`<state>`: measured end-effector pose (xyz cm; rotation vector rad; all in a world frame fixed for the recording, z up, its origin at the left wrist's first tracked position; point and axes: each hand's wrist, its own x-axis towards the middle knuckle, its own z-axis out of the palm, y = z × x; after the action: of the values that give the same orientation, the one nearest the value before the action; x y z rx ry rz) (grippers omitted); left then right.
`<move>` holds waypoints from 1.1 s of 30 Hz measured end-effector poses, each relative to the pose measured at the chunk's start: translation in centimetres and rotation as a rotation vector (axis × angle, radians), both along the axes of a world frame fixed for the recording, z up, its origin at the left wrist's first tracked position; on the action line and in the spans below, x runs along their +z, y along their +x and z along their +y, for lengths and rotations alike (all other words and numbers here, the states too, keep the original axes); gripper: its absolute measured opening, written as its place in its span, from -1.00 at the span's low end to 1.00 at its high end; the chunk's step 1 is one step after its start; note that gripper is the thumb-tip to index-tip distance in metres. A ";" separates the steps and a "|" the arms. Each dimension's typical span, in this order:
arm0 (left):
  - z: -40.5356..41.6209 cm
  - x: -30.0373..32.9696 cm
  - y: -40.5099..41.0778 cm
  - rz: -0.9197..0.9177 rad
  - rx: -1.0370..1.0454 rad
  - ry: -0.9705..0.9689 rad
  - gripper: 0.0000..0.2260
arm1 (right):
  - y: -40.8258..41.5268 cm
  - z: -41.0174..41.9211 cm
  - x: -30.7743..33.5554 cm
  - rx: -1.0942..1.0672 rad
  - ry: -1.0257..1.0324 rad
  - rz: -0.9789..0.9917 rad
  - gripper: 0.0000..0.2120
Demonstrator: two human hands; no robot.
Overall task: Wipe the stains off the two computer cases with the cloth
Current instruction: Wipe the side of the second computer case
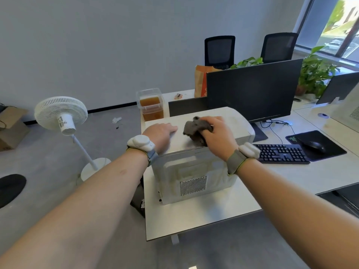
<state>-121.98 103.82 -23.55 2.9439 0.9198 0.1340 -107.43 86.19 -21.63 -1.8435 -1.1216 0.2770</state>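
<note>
A white computer case stands on the left end of the white desk, its vented end facing me. My right hand grips a crumpled dark grey cloth and presses it on the case's top panel. My left hand rests flat on the left part of that top, fingers straight. A second white case shows partly at the far right edge of the desk.
Behind the case stand a clear tub of amber liquid and a black monitor. A black keyboard, mouse and mouse pad lie to the right. A white pedestal fan stands on the floor at left.
</note>
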 end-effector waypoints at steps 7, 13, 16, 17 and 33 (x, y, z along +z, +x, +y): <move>-1.7 -2.3 0.7 -0.252 0.098 0.069 -0.80 | 0.6 -4.1 -3.3 -0.666 0.235 0.480 -0.71; -1.4 -2.7 1.0 -0.241 0.099 0.100 -0.76 | -3.1 -3.2 -6.5 -0.672 0.187 0.550 -0.71; -1.4 -2.7 0.9 -0.236 0.101 0.099 -0.76 | -6.9 -1.6 -7.1 -0.611 0.073 0.478 -0.48; -1.4 -2.6 0.8 -0.233 0.105 0.100 -0.76 | -8.0 -1.3 -7.5 -0.585 0.032 0.443 -0.45; -1.5 -2.4 0.8 -0.222 0.103 0.069 -0.78 | -10.8 -0.8 -7.9 -0.203 0.038 0.534 -0.81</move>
<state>-121.17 102.36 -25.93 2.8648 1.0516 0.4953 -118.24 85.41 -29.56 -1.6912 -0.5647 0.5838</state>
